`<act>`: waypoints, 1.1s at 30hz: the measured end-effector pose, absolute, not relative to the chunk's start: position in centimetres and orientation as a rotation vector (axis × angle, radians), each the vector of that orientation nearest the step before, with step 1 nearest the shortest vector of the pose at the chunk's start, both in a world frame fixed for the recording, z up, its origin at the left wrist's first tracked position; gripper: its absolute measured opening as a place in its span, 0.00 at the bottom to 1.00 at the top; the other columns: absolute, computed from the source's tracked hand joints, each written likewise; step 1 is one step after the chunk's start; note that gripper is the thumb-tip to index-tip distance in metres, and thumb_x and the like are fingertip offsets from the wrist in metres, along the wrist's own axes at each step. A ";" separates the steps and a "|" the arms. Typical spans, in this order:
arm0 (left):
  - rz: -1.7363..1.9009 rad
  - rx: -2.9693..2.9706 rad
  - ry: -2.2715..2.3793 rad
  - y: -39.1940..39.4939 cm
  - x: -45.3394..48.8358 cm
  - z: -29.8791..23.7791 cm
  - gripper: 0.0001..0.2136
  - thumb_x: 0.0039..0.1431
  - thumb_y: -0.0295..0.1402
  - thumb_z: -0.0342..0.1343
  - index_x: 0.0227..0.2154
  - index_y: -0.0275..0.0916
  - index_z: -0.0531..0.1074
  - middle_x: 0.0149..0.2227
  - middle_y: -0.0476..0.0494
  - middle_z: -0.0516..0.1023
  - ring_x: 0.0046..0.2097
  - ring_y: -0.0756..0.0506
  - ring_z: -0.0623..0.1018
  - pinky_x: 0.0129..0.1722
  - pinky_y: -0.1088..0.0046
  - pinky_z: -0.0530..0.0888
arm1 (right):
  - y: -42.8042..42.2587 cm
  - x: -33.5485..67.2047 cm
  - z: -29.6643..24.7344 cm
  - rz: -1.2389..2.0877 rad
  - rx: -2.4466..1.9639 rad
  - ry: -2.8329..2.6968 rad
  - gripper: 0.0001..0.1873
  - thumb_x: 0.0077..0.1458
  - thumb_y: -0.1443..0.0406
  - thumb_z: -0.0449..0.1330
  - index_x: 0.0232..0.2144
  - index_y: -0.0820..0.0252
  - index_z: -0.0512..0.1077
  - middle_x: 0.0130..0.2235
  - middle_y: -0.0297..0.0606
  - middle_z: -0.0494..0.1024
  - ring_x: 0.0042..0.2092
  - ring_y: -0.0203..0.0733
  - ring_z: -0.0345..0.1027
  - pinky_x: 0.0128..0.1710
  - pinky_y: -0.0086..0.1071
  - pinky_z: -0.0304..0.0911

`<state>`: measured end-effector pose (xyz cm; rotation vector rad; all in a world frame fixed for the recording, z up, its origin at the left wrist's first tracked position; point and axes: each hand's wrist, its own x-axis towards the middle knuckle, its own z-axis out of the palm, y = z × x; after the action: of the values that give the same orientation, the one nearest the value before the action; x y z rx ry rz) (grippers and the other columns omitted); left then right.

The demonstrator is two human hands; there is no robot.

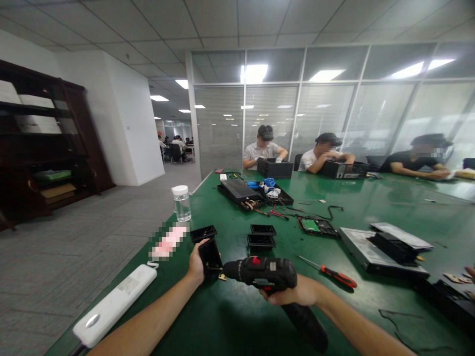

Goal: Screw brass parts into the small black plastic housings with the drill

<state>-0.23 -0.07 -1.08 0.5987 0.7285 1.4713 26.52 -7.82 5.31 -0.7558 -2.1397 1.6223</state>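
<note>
Your left hand is clamped around a small black rectangular plastic housing, held tilted on the green tabletop. Your right hand is closed on the grip of a black cordless electric screwdriver with red markings, whose nose points left and meets the lower right corner of the housing, beside a small brass-coloured fitting. The 2 hands are near each other but apart, with the tool body between them.

To drive well here, you should keep the bit in line with the fastener, press the housing firmly against the tabletop so it cannot twist, and feed gently; the bit tip itself is too small to tell.

Just beyond your left hand lie 3 shallow black plastic trays. Beyond your right hand rests a red-handled manual screwdriver. Well to the left of your left forearm lies a long white power strip, and farther beyond it stands a clear plastic jar with a white lid. Other people work at the far end of the tabletop.
</note>
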 end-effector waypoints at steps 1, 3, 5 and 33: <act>1.467 0.591 0.728 -0.1 -0.2 -1.0 0.13 0.46 0.38 0.49 0.34 0.36 0.67 0.21 0.45 0.71 0.23 0.41 0.74 0.24 0.63 0.69 | -8.1 26.5 5.7 1.600 -0.768 -2.132 0.11 0.43 0.66 0.56 0.34 0.59 0.67 0.32 0.36 0.66 0.34 0.37 0.61 0.36 0.33 0.57; 1.459 0.568 0.733 -0.1 -0.2 -0.9 0.13 0.46 0.37 0.49 0.34 0.36 0.67 0.21 0.45 0.71 0.23 0.41 0.74 0.24 0.64 0.69 | -8.6 26.4 6.6 1.613 -0.773 -2.163 0.10 0.41 0.66 0.57 0.31 0.58 0.68 0.30 0.36 0.66 0.32 0.38 0.61 0.35 0.34 0.58; 1.461 0.540 0.743 -0.2 -0.1 -0.7 0.13 0.46 0.37 0.49 0.33 0.36 0.68 0.20 0.46 0.71 0.22 0.42 0.73 0.24 0.64 0.69 | -8.8 26.3 7.1 1.568 -0.782 -2.200 0.09 0.44 0.66 0.55 0.32 0.57 0.68 0.31 0.37 0.67 0.34 0.38 0.62 0.36 0.34 0.57; 1.472 0.516 0.761 -0.2 -0.1 -0.6 0.12 0.46 0.37 0.48 0.32 0.37 0.68 0.20 0.47 0.70 0.22 0.42 0.73 0.23 0.65 0.69 | -9.2 26.2 7.7 1.616 -0.776 -2.122 0.06 0.42 0.67 0.55 0.28 0.57 0.69 0.28 0.37 0.67 0.31 0.36 0.62 0.35 0.32 0.58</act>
<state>-0.08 -0.21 -0.55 0.5162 0.7614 1.4717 26.17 -9.21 7.72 -0.7759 -2.1219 1.6165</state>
